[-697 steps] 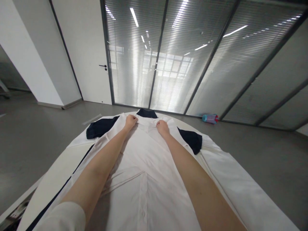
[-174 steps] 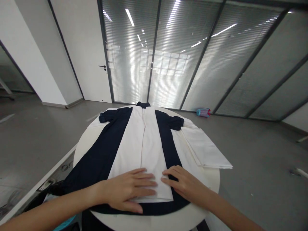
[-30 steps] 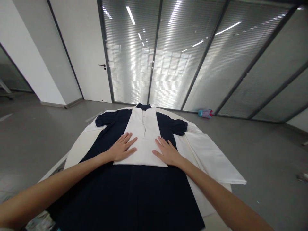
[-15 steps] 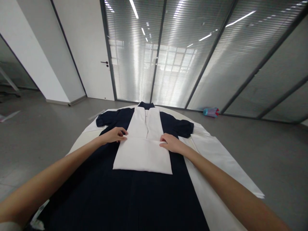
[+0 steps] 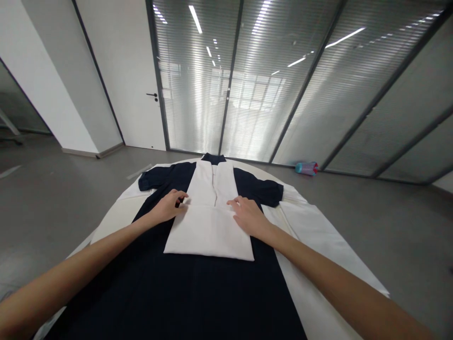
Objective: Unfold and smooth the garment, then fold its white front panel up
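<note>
Right hand (image 5: 249,217) has slid open-fingered onto the folded white shirt panel (image 5: 208,233), left hand (image 5: 166,206) curled at its edge, grip unclear

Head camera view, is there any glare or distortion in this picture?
In the head view, ceiling lights glare off the glass partition; the wide lens leans its frames and stretches the left forearm and right forearm; the navy part of the navy and white garment is so dark that its folds barely show.
</note>
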Demonstrator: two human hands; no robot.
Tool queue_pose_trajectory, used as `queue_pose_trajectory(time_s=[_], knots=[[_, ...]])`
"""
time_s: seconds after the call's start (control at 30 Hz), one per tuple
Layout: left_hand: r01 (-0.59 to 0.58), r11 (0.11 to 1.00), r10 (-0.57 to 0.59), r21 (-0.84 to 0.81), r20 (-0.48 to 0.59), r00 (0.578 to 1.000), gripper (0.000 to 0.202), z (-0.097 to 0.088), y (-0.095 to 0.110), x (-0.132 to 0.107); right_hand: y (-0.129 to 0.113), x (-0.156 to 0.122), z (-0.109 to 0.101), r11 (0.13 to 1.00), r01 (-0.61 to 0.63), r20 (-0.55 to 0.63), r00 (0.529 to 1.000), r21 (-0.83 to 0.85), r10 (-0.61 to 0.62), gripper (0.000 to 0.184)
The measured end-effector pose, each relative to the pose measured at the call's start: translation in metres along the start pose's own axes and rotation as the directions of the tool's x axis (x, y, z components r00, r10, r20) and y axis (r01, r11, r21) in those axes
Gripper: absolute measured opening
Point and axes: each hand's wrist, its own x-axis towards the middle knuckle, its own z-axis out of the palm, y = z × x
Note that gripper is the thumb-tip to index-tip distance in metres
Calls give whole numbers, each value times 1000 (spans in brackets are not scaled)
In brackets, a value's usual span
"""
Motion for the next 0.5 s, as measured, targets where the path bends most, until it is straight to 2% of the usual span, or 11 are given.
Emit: queue_pose_trajectory(time_s=[0.07,0.1,0.2,0.27,0.33,0.5], knots=[[-179,971,186,156,-34,982,30,2,28,-15,-19,-13,-2,997,74,-48,996,35,-72,44],[-254,947,261,196,-9,965,33,5,42,-24,-28,-21,0,991,109,-46,993,72,-106,49],[-438,866,394,241,209,895,48,15,69,-49,-44,-42,14,963,206,4,978,173,-210,70],[-466,851,384,242,318,867,60,22,70,-58,-44,-49,25,947,231,40,969,222,-246,80],[-440,867,338,235,370,865,67,25,62,-60,-39,-51,32,936,236,62,964,260,-260,85],[-409,896,318,175,389,864,68,25,49,-57,-21,-48,34,896,282,70,944,342,-323,75]])
